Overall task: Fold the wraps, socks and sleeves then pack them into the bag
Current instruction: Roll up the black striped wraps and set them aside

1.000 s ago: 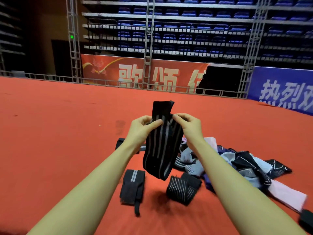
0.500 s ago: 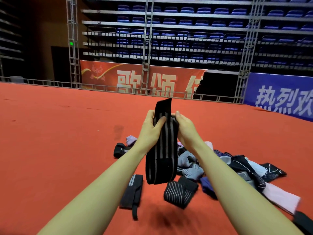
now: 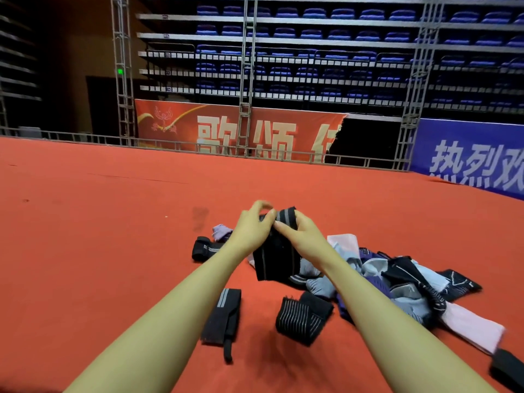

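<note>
I've got a black grey-striped wrap (image 3: 276,258) pinched at its top edge, folded over, hanging above the carpet. Two folded black wraps lie flat near me: left one (image 3: 222,314) with a strap tail, right one (image 3: 304,317) pinstriped. Unfolded pile (image 3: 397,282) of socks and sleeves sits to my right; another rolled wrap (image 3: 202,248) far left.

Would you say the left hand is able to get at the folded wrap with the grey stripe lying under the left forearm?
Probably not yet: the left hand and right hand both grip the striped wrap. The folded wrap lies uncovered on the red carpet, once a hand is free.
</note>
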The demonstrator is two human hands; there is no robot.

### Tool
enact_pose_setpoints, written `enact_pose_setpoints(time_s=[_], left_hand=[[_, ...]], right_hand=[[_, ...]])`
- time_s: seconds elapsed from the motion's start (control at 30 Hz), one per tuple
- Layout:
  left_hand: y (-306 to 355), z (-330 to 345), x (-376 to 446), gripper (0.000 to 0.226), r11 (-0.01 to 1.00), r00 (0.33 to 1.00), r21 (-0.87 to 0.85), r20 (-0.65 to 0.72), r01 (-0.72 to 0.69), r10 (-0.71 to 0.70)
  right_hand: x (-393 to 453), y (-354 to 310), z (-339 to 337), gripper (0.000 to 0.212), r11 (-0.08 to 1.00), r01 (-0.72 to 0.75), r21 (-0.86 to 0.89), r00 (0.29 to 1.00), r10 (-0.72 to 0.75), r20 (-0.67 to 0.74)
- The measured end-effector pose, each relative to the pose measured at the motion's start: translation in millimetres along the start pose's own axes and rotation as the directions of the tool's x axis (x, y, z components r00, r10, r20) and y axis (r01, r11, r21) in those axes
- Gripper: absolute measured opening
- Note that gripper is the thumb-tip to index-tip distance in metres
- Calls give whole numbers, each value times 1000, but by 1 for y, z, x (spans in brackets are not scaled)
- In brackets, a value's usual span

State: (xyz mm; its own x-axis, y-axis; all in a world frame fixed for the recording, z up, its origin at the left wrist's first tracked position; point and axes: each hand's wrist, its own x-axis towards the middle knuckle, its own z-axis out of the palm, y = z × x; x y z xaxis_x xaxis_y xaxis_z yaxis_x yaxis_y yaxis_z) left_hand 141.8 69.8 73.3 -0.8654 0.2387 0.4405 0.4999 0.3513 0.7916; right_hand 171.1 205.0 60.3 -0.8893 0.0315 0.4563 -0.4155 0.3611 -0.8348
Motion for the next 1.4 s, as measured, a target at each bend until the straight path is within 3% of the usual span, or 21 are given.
enact_pose_setpoints(time_s=[0.17, 0.3, 0.37, 0.43, 0.5, 0.57, 0.67, 0.73, 0.83, 0.9, 1.0, 1.13, 1.27, 1.33, 1.4], left_hand=[[-12, 1, -13, 31, 962, 987, -238, 121, 133, -107], [-17, 4, -15, 53, 968, 977, -210, 189, 136, -96], [-23, 7, -12, 63, 979, 979, -166, 183, 117, -86], [-18, 7, -14, 40, 981, 978, -170, 199, 98, -63], [-12, 6, -16, 23, 979, 981, -193, 194, 66, -28], [-8, 7, -18, 23, 986, 985, -163, 172, 40, -12], [-13, 12, -16, 45, 991, 990, -106, 124, 76, -63], [-13, 17, -17, 57, 978, 984, -157, 139, 134, -113], [-9, 29, -19, 51, 960, 980, -225, 146, 164, -133], [-10, 34, -22, 45, 974, 990, -178, 55, 137, -129], [-19, 34, -20, 40, 982, 988, -149, -90, 114, -128], [-31, 31, -17, 38, 980, 973, -155, -176, 124, -151], [-41, 27, -14, 49, 953, 964, -180, -62, 245, -260], [-48, 23, -14, 45, 941, 958, -187, 0, 281, -286], [-56, 18, -14, 36, 955, 959, -86, 11, 283, -283]], right_hand=[[1, 8, -10, 27, 992, -52, -111, 985, 33, -172], [-3, 16, -9, 29, 961, -123, -249, 977, 74, -199], [-5, 20, -9, 31, 866, -116, -487, 963, -21, -268], [-6, 19, -10, 34, 808, -40, -588, 939, -170, -298], [-5, 20, -11, 26, 825, 68, -562, 930, -256, -263], [-4, 17, -11, 18, 879, 105, -465, 947, -231, -224], [-4, 11, -7, 28, 936, 29, -352, 954, -131, -269], [-1, 9, -3, 30, 953, -40, -299, 935, -70, -349], [4, 8, 2, 32, 960, -124, -251, 908, 8, -418], [5, 9, 3, 31, 971, -157, -178, 915, 76, -395], [0, 13, 5, 33, 985, -174, -13, 954, 166, -250], [-7, 23, 13, 43, 967, -223, -125, 974, 215, -73], [-7, 23, 29, 37, 964, -242, -110, 970, 242, -16], [-8, 23, 36, 35, 963, -247, -104, 969, 248, -3], [-11, 24, 42, 32, 958, -243, -151, 969, 245, -2]])
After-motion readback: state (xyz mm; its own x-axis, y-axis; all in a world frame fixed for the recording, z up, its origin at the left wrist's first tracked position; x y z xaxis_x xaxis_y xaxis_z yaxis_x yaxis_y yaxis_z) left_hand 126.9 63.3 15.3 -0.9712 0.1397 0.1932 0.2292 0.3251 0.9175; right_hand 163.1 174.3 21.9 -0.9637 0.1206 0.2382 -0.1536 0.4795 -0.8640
